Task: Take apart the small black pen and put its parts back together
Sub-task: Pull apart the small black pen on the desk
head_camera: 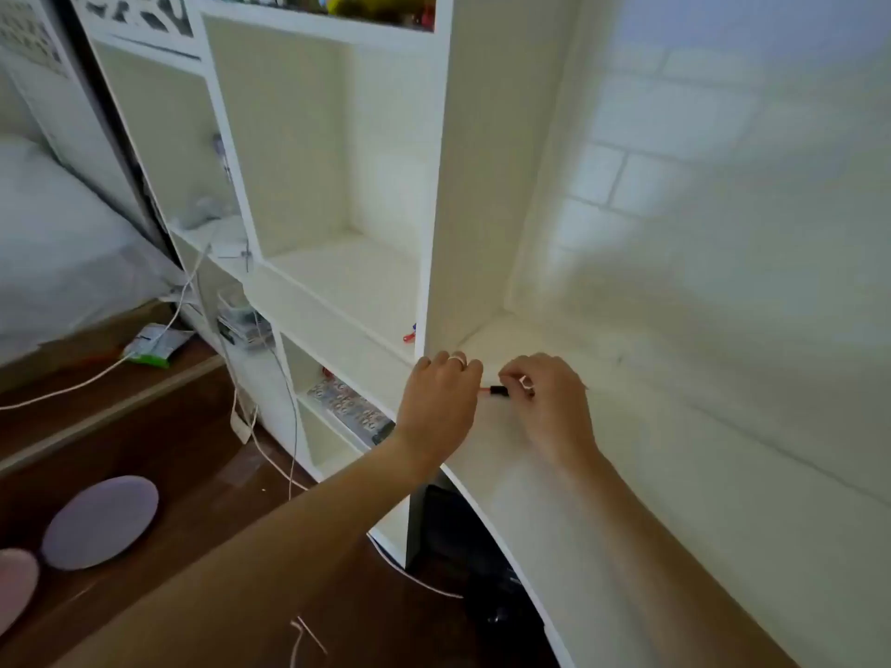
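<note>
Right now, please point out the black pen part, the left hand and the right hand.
black pen part [499, 391]: head view, middle of the black barrel.
left hand [441, 402]: head view, back of the hand.
right hand [549, 402]: head view, back of the hand.

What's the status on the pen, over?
Left hand and right hand both pinching small black pen above white desk. Red piece showing at left end. Nothing obstructing.

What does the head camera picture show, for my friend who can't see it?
Two bare hands, the left hand and the right hand, hold a small black pen between them over a white desk. White shelves stand to the left.
</note>
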Tool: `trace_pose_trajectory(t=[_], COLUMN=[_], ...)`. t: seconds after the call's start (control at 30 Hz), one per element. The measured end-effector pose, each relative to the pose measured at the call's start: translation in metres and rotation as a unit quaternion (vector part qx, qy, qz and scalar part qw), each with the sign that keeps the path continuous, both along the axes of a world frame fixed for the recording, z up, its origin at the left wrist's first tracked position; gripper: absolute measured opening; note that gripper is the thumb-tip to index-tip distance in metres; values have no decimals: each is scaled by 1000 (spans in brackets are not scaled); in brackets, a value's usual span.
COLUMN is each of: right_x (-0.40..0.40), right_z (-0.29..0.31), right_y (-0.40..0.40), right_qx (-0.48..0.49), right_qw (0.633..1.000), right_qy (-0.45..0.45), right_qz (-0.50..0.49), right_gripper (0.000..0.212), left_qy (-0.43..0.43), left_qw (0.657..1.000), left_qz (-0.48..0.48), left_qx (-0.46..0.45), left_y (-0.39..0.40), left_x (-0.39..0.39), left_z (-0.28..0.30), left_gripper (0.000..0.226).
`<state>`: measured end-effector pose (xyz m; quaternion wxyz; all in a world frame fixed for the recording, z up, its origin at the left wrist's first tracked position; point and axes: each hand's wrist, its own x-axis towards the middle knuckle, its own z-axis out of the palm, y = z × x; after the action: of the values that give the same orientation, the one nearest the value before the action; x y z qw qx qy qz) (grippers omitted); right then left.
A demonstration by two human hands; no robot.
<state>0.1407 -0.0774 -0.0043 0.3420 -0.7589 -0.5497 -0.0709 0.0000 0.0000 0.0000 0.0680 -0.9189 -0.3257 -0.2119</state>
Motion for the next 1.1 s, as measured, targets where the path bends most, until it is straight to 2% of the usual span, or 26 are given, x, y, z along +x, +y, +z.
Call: trace_pose_trajectory(t=[0.13,0.3,0.43,0.57,0.67,0.9,1.1], right_x=[0,6,9,10,11,12,14], right_z=[-13,-17,-18,-21,-23,-25,-24], right_y=[-9,-7,-5,-3,-3,-1,1], right_qx=[-22,-11,-4,-3,-9,-14,-27], right_qw=[999,999,1000,1000,999,1000,999], right_qy=[-13,-24,1,24,35,-8,20], right_qz=[-37,-41,-27,11,37,18,22], right_gripper=[17,21,23,22,21,17,20], left_qy=[11,-17,-45,-46,-67,-102,-98], left_qw=[1000,999,999,998,996,991,992], left_qz=[7,-8,-2,-17,-31,-32,-51], left_qx=[19,50,15,-36,-59,-79,-60], left_y=[-15,-14,-4,3,5,5,6], left_x=[0,1,17,28,30,31,34], left_z=[-6,-14,-20,-27,-33,-35,-34], left_gripper=[21,21,9,29,28,14,15])
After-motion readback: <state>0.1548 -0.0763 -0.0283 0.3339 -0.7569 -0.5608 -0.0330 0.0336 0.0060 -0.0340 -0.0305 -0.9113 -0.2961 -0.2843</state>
